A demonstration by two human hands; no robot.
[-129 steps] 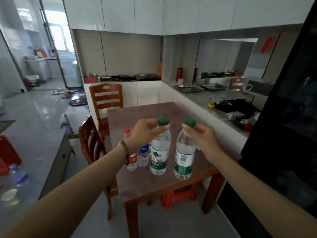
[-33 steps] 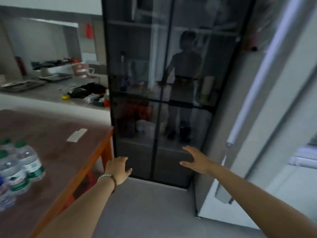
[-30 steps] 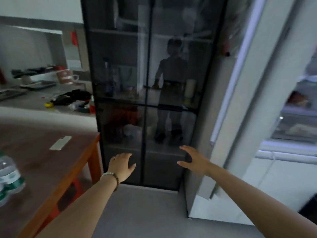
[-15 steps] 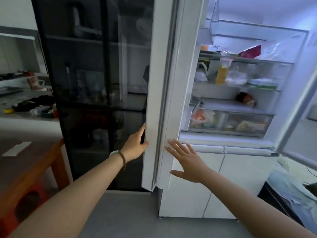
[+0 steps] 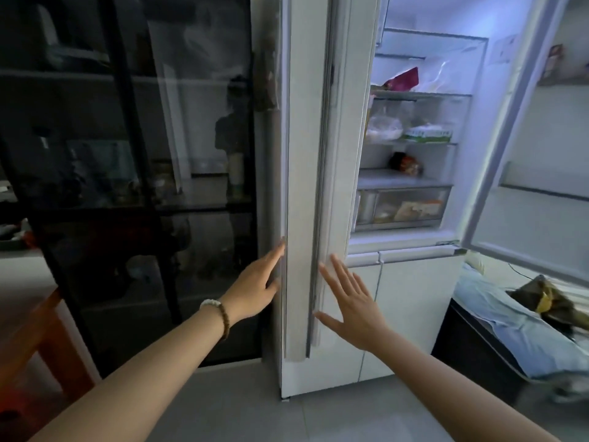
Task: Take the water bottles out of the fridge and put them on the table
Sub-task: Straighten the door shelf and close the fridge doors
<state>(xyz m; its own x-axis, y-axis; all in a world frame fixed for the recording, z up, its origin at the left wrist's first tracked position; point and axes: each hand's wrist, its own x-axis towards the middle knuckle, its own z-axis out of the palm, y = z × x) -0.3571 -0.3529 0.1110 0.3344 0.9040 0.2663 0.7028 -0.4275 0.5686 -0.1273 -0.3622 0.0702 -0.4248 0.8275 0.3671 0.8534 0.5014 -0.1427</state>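
The white fridge (image 5: 414,291) stands in front of me with both upper doors swung out. Its left door (image 5: 299,186) is seen edge-on in the middle of the view, and the right door (image 5: 541,154) hangs at the right. My left hand (image 5: 255,288) lies flat against the outer edge of the left door, fingers apart. My right hand (image 5: 353,301) is spread open just right of that door's inner edge, holding nothing. The lit shelves (image 5: 411,141) carry bags and food packs. No water bottle shows in this view.
A dark glass-front cabinet (image 5: 127,186) fills the left side, right beside the fridge. The corner of the wooden table (image 5: 35,333) shows at the lower left. A low dark unit covered with blue cloth (image 5: 510,320) stands at the right, under the open right door.
The view has turned from the table with its bottles to the fridge. Both hands have risen to the left door's edge, and the door now looks more edge-on than half a second ago.
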